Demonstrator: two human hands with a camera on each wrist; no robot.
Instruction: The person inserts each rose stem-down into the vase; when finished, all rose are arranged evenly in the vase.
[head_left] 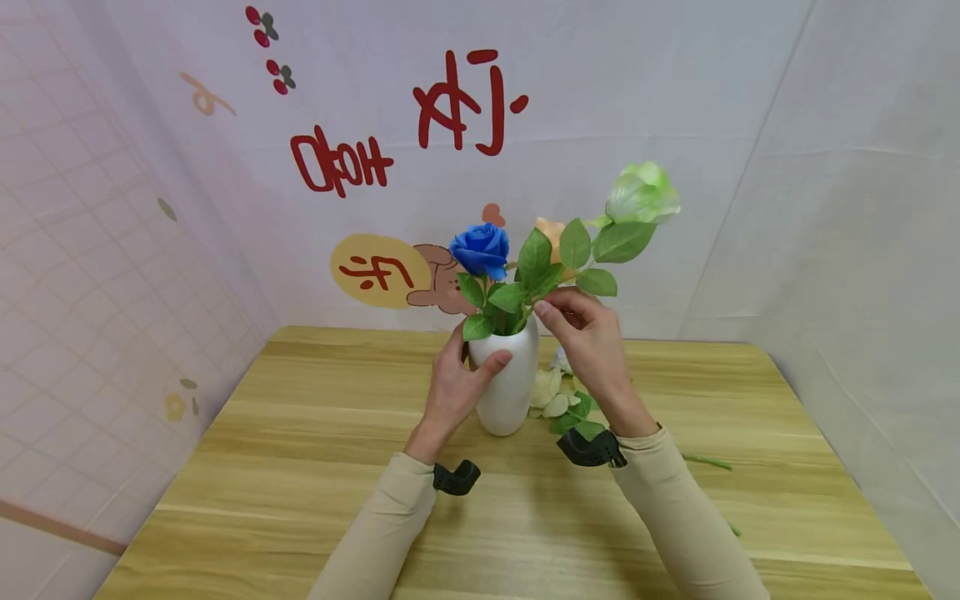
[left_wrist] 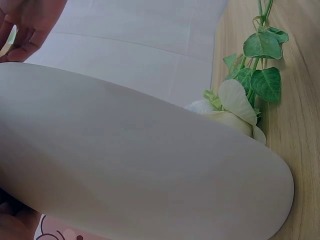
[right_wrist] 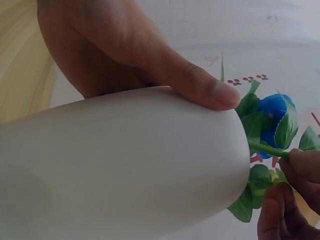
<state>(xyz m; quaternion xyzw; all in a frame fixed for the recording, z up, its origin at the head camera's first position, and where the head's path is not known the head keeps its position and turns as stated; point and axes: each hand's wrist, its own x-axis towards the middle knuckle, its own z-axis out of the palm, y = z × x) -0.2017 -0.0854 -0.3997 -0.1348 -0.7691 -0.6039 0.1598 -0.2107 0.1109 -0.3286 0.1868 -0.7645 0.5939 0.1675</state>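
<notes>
A white vase (head_left: 506, 400) stands upright on the table, and my left hand (head_left: 459, 375) holds it around the upper part, thumb near the rim. My right hand (head_left: 596, 346) is just right of the mouth, pinching the green stem (right_wrist: 267, 148) of a pale green-white rose (head_left: 641, 196) between thumb and fingers. That stem slants into the vase mouth in the right wrist view, while its bloom leans out to the upper right. A blue rose (head_left: 482, 250) stands in the vase on the left. Behind the leaves (head_left: 535, 260) a peach flower (head_left: 551, 233) is partly hidden.
On the wooden table (head_left: 300, 433), cream flowers (head_left: 549, 395) with green leaves (left_wrist: 263, 46) lie right of the vase, partly behind my right wrist. A stem end (head_left: 708, 461) shows beyond the right forearm. A printed cloth wall (head_left: 637, 92) stands behind the table.
</notes>
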